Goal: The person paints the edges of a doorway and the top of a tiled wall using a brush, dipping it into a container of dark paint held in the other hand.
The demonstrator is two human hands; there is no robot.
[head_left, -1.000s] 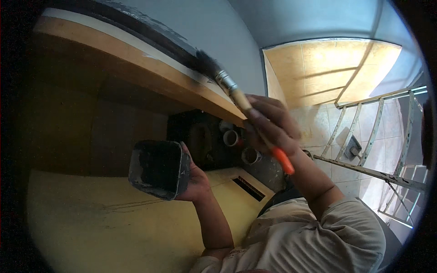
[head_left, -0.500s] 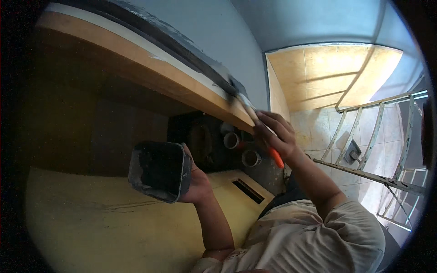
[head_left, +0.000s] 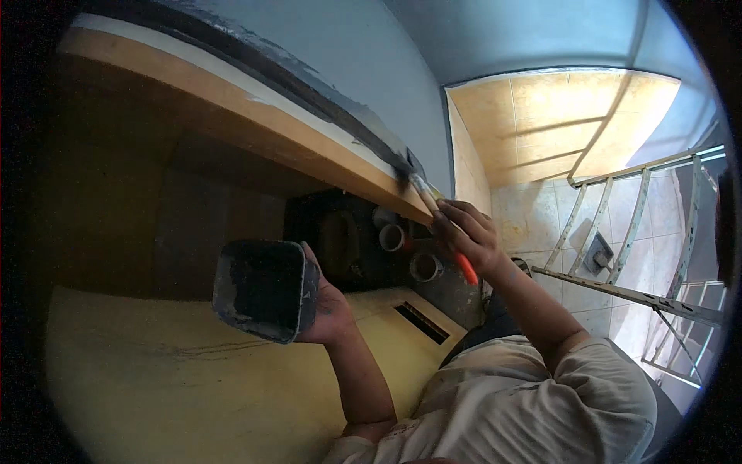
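Orange-handled paintbrush (head_left: 433, 205) in right hand (head_left: 468, 236), square dark tub (head_left: 263, 288) in left hand (head_left: 328, 309).

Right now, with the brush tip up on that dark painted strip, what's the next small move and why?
Probably draw the paintbrush a little further along the dark strip toward the corner. The right hand holds it by the orange handle with the bristles on the strip's near end, where the dark paint stops. The left hand holds the paint tub level below, close for a reload.
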